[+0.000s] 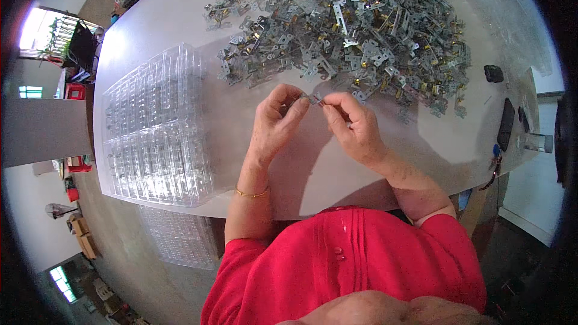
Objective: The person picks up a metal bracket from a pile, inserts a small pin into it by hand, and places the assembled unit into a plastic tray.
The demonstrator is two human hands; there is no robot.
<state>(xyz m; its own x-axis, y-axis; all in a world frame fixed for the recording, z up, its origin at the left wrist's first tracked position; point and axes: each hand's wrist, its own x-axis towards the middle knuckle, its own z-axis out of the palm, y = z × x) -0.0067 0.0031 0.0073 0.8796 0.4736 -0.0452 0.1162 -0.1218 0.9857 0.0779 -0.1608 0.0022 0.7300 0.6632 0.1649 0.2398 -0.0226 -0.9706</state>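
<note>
The left hand (276, 121) and the right hand (356, 126) meet above the pale table (180, 18), fingertips pinched on one small metal hinge part (313, 99) held between them, just in front of the heap of metal parts (355, 24). Turning the piece with a firm fingertip grip, close to the table, seems wisest. Clear plastic blister trays (153, 129) lie stacked at the person's left; no labels are legible.

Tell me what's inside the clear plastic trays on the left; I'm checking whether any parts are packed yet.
The clear plastic trays show only rows of see-through pockets, with no metal part visible in them. Lower layers of the stack are hidden by glare and overlap.
</note>
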